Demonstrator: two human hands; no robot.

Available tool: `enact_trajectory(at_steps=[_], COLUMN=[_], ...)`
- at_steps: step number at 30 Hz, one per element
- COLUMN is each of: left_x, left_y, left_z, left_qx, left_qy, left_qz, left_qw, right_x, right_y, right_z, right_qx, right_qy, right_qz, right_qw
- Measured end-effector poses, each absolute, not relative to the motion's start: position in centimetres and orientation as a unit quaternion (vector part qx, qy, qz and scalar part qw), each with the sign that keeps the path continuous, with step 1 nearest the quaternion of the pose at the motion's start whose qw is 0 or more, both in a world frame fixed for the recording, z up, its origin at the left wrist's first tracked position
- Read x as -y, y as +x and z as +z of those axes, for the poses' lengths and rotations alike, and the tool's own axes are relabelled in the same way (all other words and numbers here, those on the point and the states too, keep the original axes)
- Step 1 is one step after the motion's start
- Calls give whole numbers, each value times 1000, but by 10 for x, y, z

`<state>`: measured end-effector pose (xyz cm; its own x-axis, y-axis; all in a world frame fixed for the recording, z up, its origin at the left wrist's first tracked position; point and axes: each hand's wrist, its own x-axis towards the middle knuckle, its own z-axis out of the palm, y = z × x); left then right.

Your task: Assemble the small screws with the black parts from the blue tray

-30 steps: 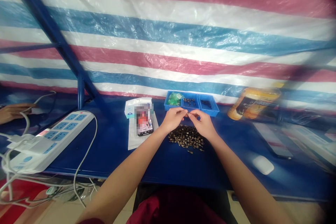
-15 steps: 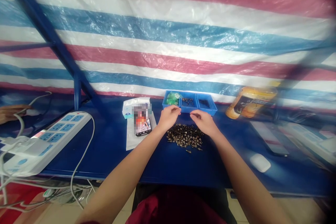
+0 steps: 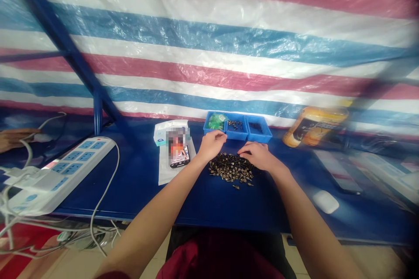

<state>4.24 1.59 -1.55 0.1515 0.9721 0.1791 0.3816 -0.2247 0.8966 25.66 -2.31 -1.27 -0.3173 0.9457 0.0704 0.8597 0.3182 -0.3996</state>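
My left hand [image 3: 212,143] is closed in a pinch in front of the green-filled bin compartment; whatever its fingertips hold is too small to make out. At the upper right edge of a pile of small screws [image 3: 231,172], my right hand [image 3: 257,154] has its thumb and fingers drawn together. Any piece between those fingers cannot be made out. The heaped screws are brass-coloured and dark, with a few loose ones at the near side. Just behind both hands stands a blue three-part bin [image 3: 237,135], holding a green plastic bag [image 3: 216,120], small screws and dark small parts.
To the left lie a phone [image 3: 179,157] on white packaging [image 3: 164,174] and a power strip [image 3: 77,161] with cables. A yellow container [image 3: 303,126], another phone [image 3: 337,172] and a white case [image 3: 326,201] are on the right. Another person's hand [image 3: 13,139] shows far left.
My right hand has come down and slightly right, its fingers now at the pile's edge. My left hand stays pinched in nearly the same place. The view has shifted slightly.
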Motion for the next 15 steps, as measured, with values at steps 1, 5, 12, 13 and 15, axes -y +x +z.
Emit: enact_trajectory(at_steps=[1,5,12,13,15], left_x=[-15,-14,-14,-14,-14], left_y=[42,43,42,42,42], left_z=[-15,-14,-12,-12,-12], left_qx=[-507,-506,-508,-507,-504], left_qy=[668,672,672,674,675], left_qz=[407,402,399,398,399], left_qw=[361,362,361,362,361], right_x=[23,20,16,16,16], right_y=[257,259,265,264,261], right_z=[-13,-16,-19,-20,-21], right_qx=[801,802,814,813,811], right_qy=[-563,-569,-552,-553,-559], right_qz=[140,115,114,112,104], right_qw=[146,141,140,139,137])
